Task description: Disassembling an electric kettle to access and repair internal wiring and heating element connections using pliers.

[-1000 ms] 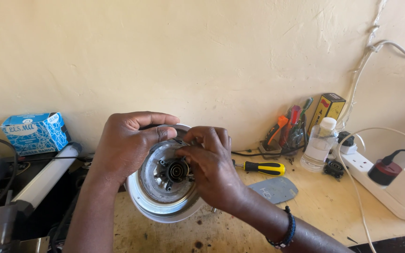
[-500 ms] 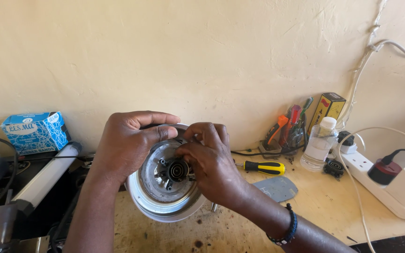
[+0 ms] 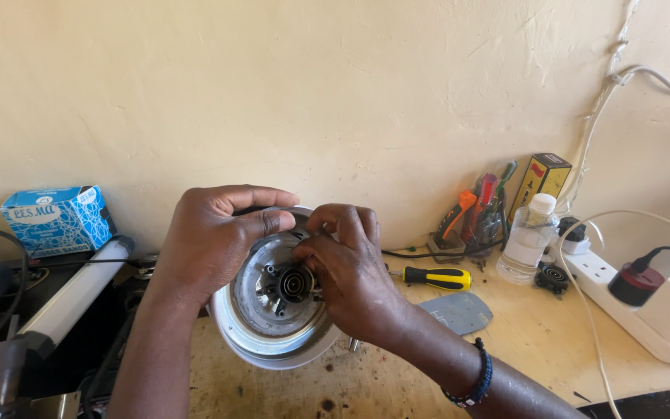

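hands grip round metal base (image 3: pixel 273 326), open face toward camera; left hand (image 3: pixel 211 240) clasps rim, right hand (image 3: pixel 350 271) pinches inside.

a rough cream plaster wall (image 3: pixel 350 85) rises behind a scuffed wooden workbench (image 3: pixel 537 341) in daylight.

Silver-white round base (image 3: pixel 273 353), yellow-black screwdriver (image 3: pixel 436 278), blue box (image 3: pixel 57 218)

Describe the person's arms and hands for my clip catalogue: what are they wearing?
Both hands are bare, with no gloves or rings in view. The left hand and its forearm show no sleeve. The right hand has a dark blue beaded bracelet at the wrist, with no sleeve in view.
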